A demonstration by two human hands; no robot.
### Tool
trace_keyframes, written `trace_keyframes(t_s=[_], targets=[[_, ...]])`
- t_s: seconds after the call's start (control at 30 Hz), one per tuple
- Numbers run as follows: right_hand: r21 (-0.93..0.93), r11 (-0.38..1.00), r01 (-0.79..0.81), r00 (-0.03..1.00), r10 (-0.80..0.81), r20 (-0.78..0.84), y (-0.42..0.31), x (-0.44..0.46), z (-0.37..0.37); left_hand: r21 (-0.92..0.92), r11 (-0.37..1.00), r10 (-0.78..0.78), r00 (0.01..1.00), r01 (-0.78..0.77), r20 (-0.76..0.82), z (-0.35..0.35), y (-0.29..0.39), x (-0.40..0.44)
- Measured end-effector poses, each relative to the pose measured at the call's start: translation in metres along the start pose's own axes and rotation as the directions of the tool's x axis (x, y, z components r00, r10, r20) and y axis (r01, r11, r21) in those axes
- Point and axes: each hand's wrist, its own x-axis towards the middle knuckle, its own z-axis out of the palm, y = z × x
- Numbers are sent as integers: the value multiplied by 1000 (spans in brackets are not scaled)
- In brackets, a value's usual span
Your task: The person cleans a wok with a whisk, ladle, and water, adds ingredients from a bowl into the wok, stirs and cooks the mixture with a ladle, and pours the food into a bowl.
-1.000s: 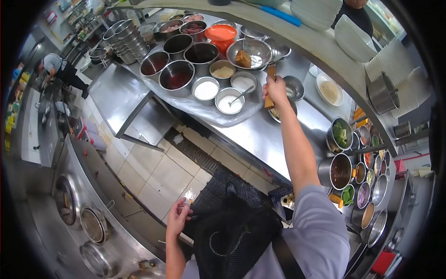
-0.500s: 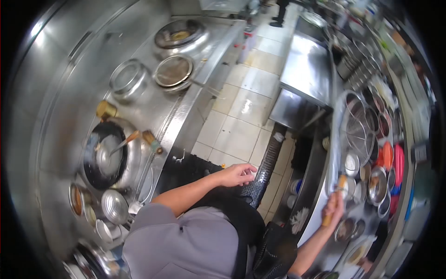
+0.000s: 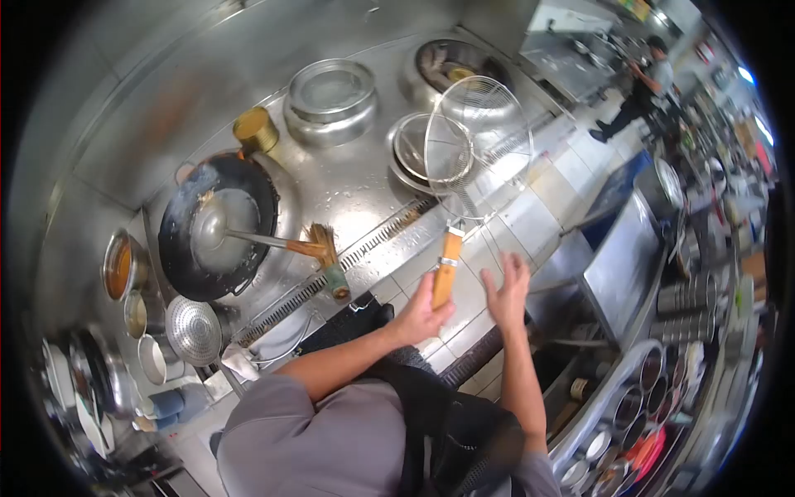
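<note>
Steel range point(image 3: 344, 186) now more central, strainer point(image 3: 483, 137) shifted from right hand point(image 3: 508, 291) to left hand point(image 3: 421, 316) since earlier. Left closed round its wooden handle point(image 3: 448, 263); right wide open just beside, fingers spread; mesh end farther out, overlapping a sieve point(image 3: 410, 147) in view

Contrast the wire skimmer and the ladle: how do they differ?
The wire skimmer is held in the left hand; the ladle rests in the dark wok. The wire skimmer's head is open mesh; the ladle's bowl looks solid. Both have metal heads and wooden grips.
</note>
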Motion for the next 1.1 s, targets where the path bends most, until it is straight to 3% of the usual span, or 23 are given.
trace_keyframes(t_s=[0.03, 0.07, 0.13, 0.17, 0.2, 0.23, 0.3, 0.37, 0.43, 0.5, 0.57, 0.67, 0.73, 0.8, 0.83, 0.87, 0.9, 0.93, 0.97, 1.0, 1.03, 1.07, 1.1], targets=[[-361, 929, 78, 995, -93, -26, 6, 31, 9, 92, 996, 16, 995, -7, -103, -24, 0, 8], [-356, 928, 108, 993, -116, -2, 34, 49, 38, 77, 997, 20, 991, -10, -132, -44, -6, 12], [43, 997, -63, 959, 49, 278, 104, 73, 113, 323, 946, 133, 928, -14, -347, -75, -21, 26], [42, 998, -53, 957, 38, 288, 98, 84, 117, 315, 949, 132, 923, -13, -361, -87, -25, 32], [323, 845, -426, 845, 244, 475, 87, 92, 118, 404, 915, 175, 875, 26, -451, -98, -27, 39], [461, 490, -740, 647, 331, 687, 68, 102, 115, 485, 871, 223, 819, 75, -528, -110, -30, 46], [486, 455, -746, 660, 407, 632, 52, 103, 102, 456, 883, 207, 783, 109, -587, -126, -34, 59], [588, 460, -665, 745, 461, 482, 55, 91, 89, 458, 876, 186, 767, 154, -614, -136, -39, 67], [551, 558, -621, 781, 501, 373, 47, 93, 64, 445, 873, 138, 771, 202, -621, -138, -50, 78], [537, 609, -584, 809, 492, 322, 52, 93, 52, 352, 906, -27, 861, 236, -509, -126, -48, 86], [596, 552, -583, 811, 441, 384, 57, 96, 48, 283, 950, 7, 898, 132, -440, -115, -72, 100], [594, 593, -544, 836, 320, 446, 66, 98, 57, 61, 996, -39, 947, 61, -320, -99, -99, 129], [449, 660, -603, 776, 352, 524, 82, 101, 76, -2, 998, -54, 952, 56, -301, -96, -94, 144], [407, 724, -556, 779, 284, 559, 102, 110, 87, 196, 938, -189, 898, 285, -398, -91, -76, 140], [354, 788, -505, 779, 238, 580, 106, 116, 87, 180, 938, -199, 884, 297, -424, -93, -75, 123], [35, 965, -261, 778, 189, 599, 112, 132, 81, 321, 917, -106, 922, 235, -372, -102, -75, 99], [45, 969, -241, 770, 163, 616, 111, 144, 83, 457, 874, -16, 952, 162, -306, -110, -73, 73], [-17, 985, 172, 910, -152, 385, 108, 155, 86, 499, 861, 64, 953, 98, -297, -120, -88, 38], [-175, 836, 521, 853, -499, 152, 102, 163, 89, 472, 869, 44, 927, 149, -373, -124, -78, -4], [-162, 829, 536, 844, -516, 149, 73, 173, 88, 444, 875, 28, 896, 193, -443, -127, -63, -43], [134, 931, 339, 875, -365, 318, 17, 181, 85, 401, 866, 27, 772, 300, -636, -130, -56, -71], [359, 932, 52, 821, -245, 516, -39, 183, 85, 331, 858, 25, 610, 394, -792, -131, -51, -94], [397, 911, -110, 726, -199, 658, -92, 179, 92, 395, 802, 143, 498, 449, -855, -133, -38, -113]])
